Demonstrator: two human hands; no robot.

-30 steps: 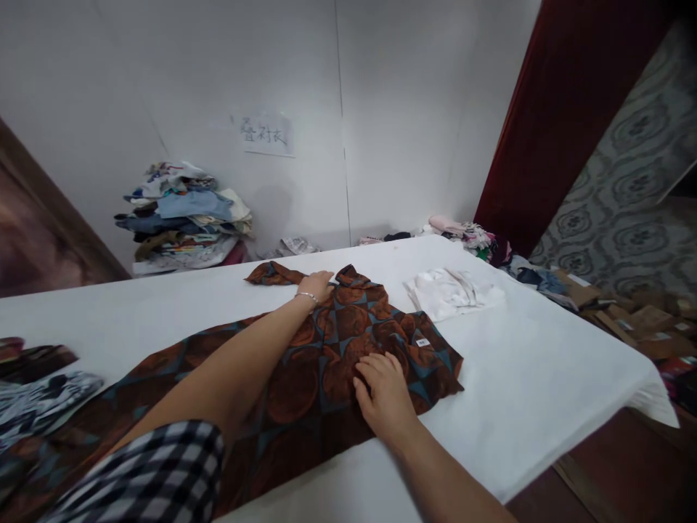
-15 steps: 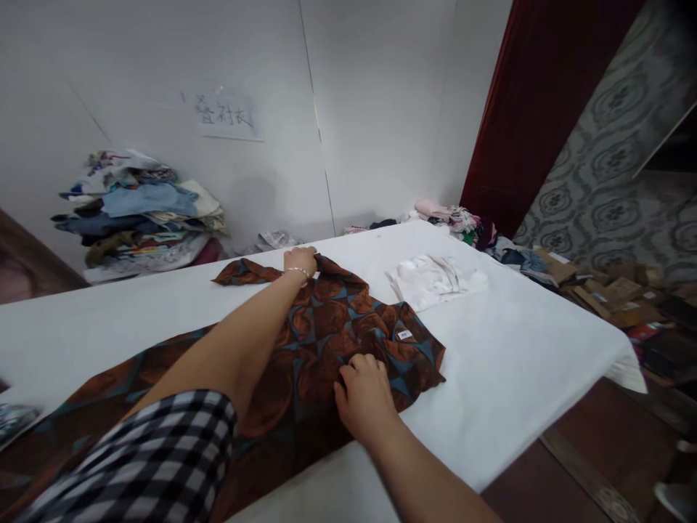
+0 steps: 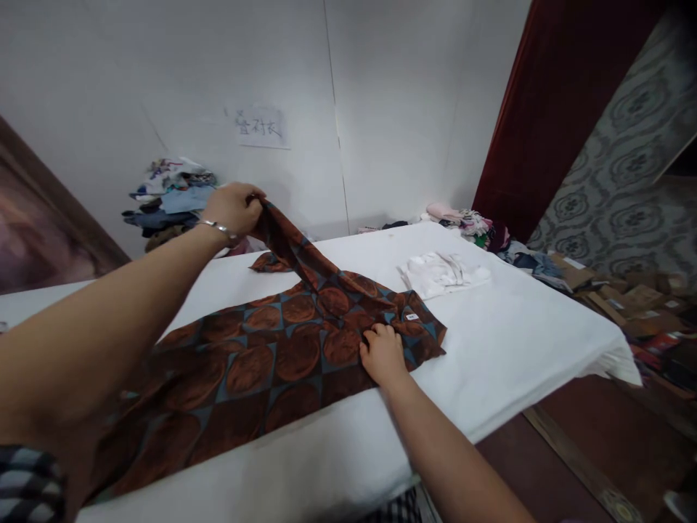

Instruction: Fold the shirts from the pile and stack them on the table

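Note:
A long shirt [image 3: 294, 352] patterned with brown circles and blue-grey shapes lies stretched across the white table [image 3: 523, 327]. My left hand [image 3: 234, 208], wearing a silver bracelet, is closed on a strip of this shirt, apparently a sleeve, and holds it raised above the tabletop. The lifted cloth runs slanting down towards the collar end. My right hand [image 3: 385, 354] presses on the shirt near that end, fingers bent and thumb apart, with its fingertips partly hidden. Beyond it a small white label [image 3: 412, 317] shows on the cloth. Another brown piece of the shirt [image 3: 269, 263] lies behind the raised strip.
Folded white clothes [image 3: 443, 274] lie on the table's far right part. A tall clothes pile [image 3: 174, 192] stands at the back left, and more clothes [image 3: 473, 225] lie at the back right. Cardboard boxes [image 3: 642, 298] are beyond the right edge. A paper sign [image 3: 262, 128] hangs on the wall.
My left hand has lifted the strip of shirt off the table and drawn it left and up. My right hand still rests on the shirt near the label. The view has shifted a little.

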